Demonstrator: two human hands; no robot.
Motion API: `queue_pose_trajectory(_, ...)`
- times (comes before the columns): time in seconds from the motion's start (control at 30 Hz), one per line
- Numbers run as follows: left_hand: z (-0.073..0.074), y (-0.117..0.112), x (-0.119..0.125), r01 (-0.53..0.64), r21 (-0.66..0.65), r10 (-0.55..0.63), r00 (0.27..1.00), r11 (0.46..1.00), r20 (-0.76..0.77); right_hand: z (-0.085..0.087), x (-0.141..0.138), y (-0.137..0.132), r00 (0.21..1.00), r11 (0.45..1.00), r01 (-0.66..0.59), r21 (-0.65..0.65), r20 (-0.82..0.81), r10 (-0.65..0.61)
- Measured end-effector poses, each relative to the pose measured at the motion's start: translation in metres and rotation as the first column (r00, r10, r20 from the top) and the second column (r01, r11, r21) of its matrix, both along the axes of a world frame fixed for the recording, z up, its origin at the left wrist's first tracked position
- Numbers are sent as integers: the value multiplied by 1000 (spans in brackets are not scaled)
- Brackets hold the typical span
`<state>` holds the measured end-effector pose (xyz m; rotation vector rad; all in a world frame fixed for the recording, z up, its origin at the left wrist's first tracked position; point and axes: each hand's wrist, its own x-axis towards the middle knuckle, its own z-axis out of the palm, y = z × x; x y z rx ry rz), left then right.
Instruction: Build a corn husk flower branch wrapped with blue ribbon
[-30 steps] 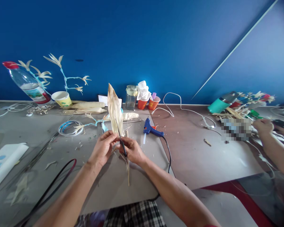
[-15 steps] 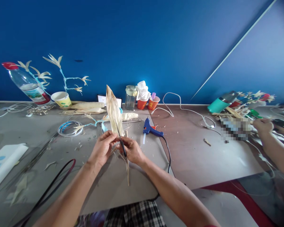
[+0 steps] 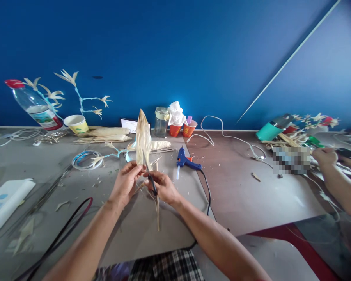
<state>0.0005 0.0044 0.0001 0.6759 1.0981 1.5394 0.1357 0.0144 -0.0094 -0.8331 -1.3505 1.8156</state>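
My left hand pinches the lower end of a dried corn husk, which stands upright with its pointed tip up. Closed around the dark handles of a pair of scissors is my right hand. The blades point up and lie against the husk's lower right part; whether they are cutting cannot be made out. Thin husk strips and a stick lie on the table below my hands. Beyond my left hand rests a blue-wrapped stem with husk petals.
A blue glue gun with a black cord lies right of my hands. A tape roll, a paper cup with a flower stem and a tilted bottle stand left. A co-worker's hand is at far right.
The husk has shifted slightly right and stands more upright, its tip a little lower. Both hands stay nearly in place, with the scissors still at the husk.
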Motion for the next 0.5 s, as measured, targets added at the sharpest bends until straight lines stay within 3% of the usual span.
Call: queue_pose_trajectory(0.5,4,-2,0,-78,7,78,981,997,-176,4,3,-1,1000,1000,-13,8,9,13)
